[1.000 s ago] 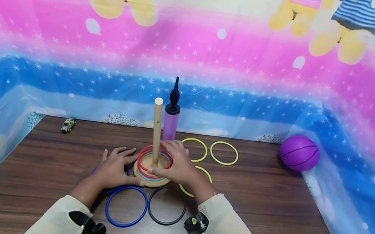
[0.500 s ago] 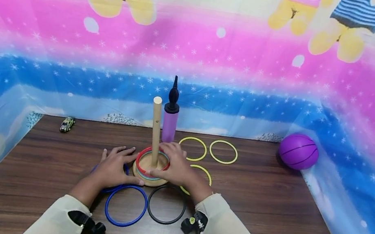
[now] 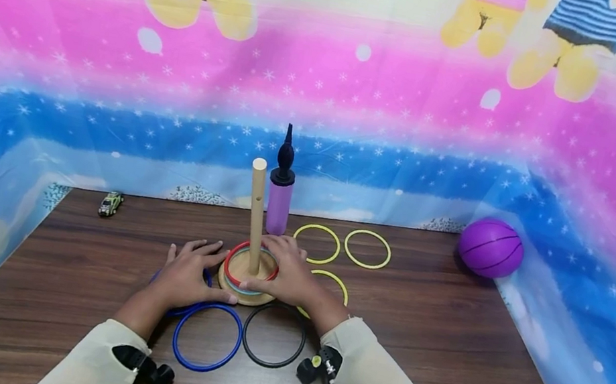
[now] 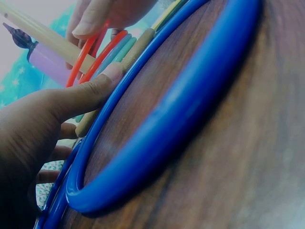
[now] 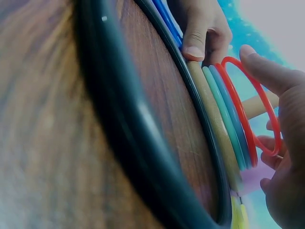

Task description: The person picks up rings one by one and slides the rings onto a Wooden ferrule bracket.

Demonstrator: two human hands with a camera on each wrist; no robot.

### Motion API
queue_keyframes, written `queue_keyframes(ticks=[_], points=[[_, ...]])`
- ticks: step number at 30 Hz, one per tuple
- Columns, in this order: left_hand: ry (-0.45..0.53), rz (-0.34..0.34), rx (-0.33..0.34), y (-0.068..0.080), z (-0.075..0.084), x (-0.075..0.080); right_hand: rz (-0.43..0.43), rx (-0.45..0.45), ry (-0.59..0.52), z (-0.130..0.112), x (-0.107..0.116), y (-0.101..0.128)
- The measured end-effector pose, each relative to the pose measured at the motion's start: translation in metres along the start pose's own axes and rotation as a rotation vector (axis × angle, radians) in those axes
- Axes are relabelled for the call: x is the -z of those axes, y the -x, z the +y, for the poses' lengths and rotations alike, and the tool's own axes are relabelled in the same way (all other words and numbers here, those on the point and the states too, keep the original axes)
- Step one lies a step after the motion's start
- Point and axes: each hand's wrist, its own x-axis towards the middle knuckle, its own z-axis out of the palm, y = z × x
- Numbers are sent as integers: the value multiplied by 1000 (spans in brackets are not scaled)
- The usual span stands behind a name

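A wooden peg [image 3: 256, 217] stands upright on a round wooden base [image 3: 255, 301]. My left hand [image 3: 186, 277] holds the base at its left edge, the thumb on the front rim. My right hand [image 3: 292, 276] grips a red ring [image 5: 263, 94] around the peg. That ring is tilted, partly above another red ring [image 5: 237, 101] lying on the stack. Beneath lie a blue-grey ring [image 5: 232, 110] and a green ring [image 5: 222, 106]. Blue rings [image 3: 201, 370] lie on the table by my left hand, one partly hidden under it. A black ring [image 3: 269, 365] lies in front of the base.
Yellow rings [image 3: 365, 267] lie right of the base, one partly behind my right wrist. A purple hand pump [image 3: 278, 207] stands behind the peg. A toy car [image 3: 111, 205] is at the back left, a purple ball [image 3: 491, 248] at the back right. A printed cloth surrounds the table.
My right hand has lowered the red ring slightly around the peg, so the two red rings look closer together. My left hand has stayed at the base.
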Motion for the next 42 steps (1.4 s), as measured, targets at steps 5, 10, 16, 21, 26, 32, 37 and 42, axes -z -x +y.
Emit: queue_keyframes(ticks=[5, 10, 16, 21, 26, 32, 37, 42], points=[[-5, 0, -3, 0, 0, 0, -3, 0, 16, 2, -2, 0], [-5, 10, -5, 0, 0, 0, -5, 4, 17, 2, -2, -1], [-5, 6, 0, 0, 0, -1, -25, -12, 9, 2, -2, 0], [-6, 6, 2, 0, -1, -2, -26, -12, 5, 2, -2, 0], [-5, 1, 4, -1, -2, -3, -26, -6, 7, 1, -2, 0], [-1, 0, 6, -2, -3, -3, -40, -9, 22, 0, -1, 0], [-2, -5, 4, -2, -2, -3, -44, -10, 17, 0, -2, 0], [1, -2, 2, -2, -2, -2, -42, -13, -1, 3, -3, 0]])
